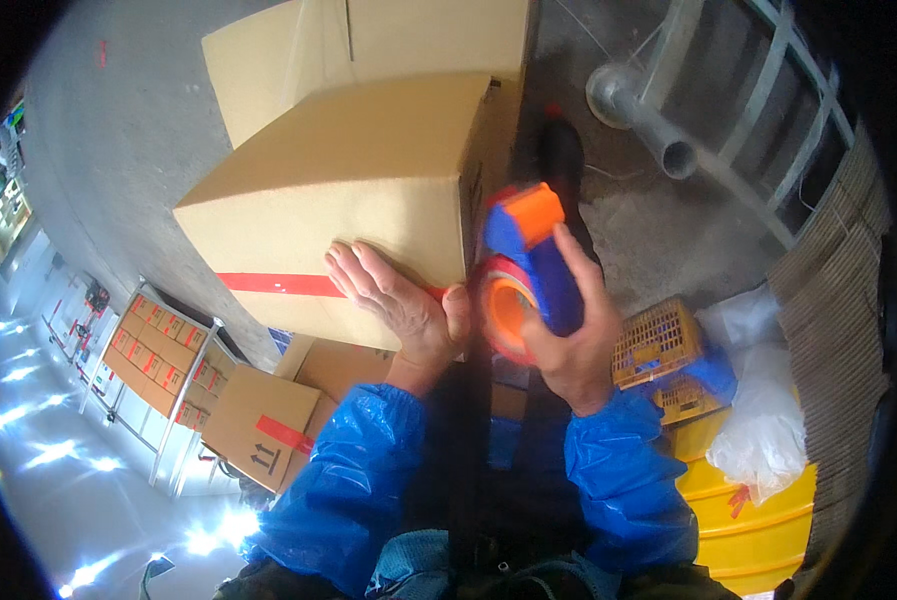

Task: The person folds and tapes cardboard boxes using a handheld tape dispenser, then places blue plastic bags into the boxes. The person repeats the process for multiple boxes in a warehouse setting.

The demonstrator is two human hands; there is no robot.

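Observation:
A large cardboard box (pixel 321 161) stands before me, with a strip of red packing tape (pixel 283 284) along its near side. My left hand (pixel 403 300) lies on that side with the palm down, its fingers over the tape and the thumb by the box's corner. To the right, my right hand (pixel 579 322) grips a blue and orange tape dispenser (pixel 538 247) loaded with a roll of red tape (pixel 493 315). The dispenser is beside the box's corner. Blur hides whether tape runs from it to the box.
Behind the box is another large carton (pixel 418 37). More cartons (pixel 261 420) are at the lower left, beyond them a rack (pixel 185 382) of taped boxes. On the right are a metal frame (pixel 756 202), yellow plastic baskets (pixel 658 341), a white plastic bag (pixel 763 427) and a yellow ribbed surface (pixel 756 540).

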